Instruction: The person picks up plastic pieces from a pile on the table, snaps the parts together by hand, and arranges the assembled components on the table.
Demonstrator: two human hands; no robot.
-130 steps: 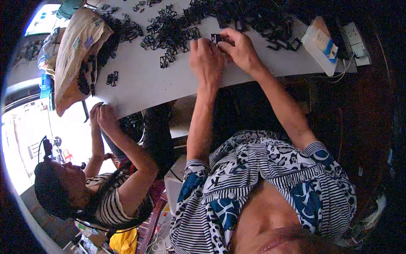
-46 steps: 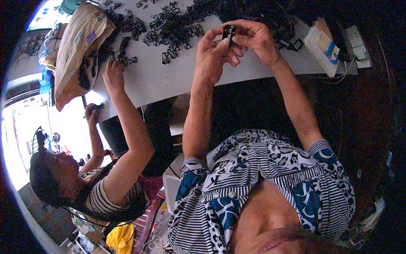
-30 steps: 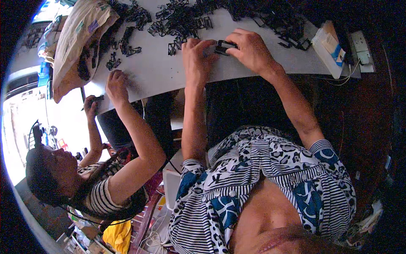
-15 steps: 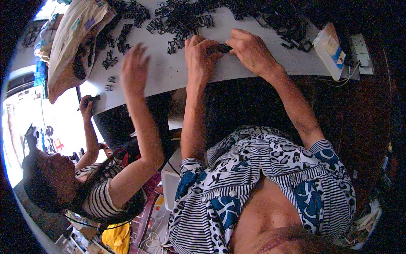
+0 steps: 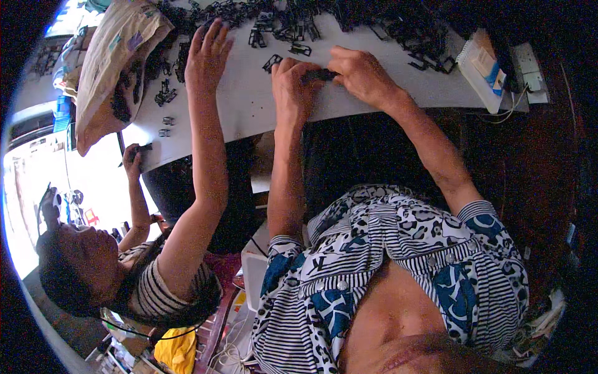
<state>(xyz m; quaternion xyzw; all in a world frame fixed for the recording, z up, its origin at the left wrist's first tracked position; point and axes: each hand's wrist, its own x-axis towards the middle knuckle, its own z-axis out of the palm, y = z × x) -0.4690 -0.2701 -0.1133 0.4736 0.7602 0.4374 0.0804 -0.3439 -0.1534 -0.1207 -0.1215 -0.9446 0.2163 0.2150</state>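
Observation:
A dark, elongated black part (image 5: 320,74) spans the gap between my two hands, just above the near side of the white table (image 5: 243,103). My left hand (image 5: 291,86) is closed around its left end. At the other end, the fingers of my right hand (image 5: 360,73) are bent and pinch it. Its exact kind is hard to make out, as my fingers cover much of it. Beyond my left hand lie small black open-framed pieces (image 5: 299,49), with a loose heap of similar ones (image 5: 398,28) farther back.
A co-worker's hand (image 5: 208,53) reaches over the table on my left; their other hand (image 5: 132,159) holds a dark piece at the edge. A beige sack (image 5: 118,56) stands far left, near small metallic pieces (image 5: 164,132). A spiral notepad (image 5: 483,71) and white power strip (image 5: 532,78) are at right.
The co-worker's near hand has moved away from them, farther over the table toward the heap. Some black pieces beyond my left hand lie differently. My hands keep hold of the black part.

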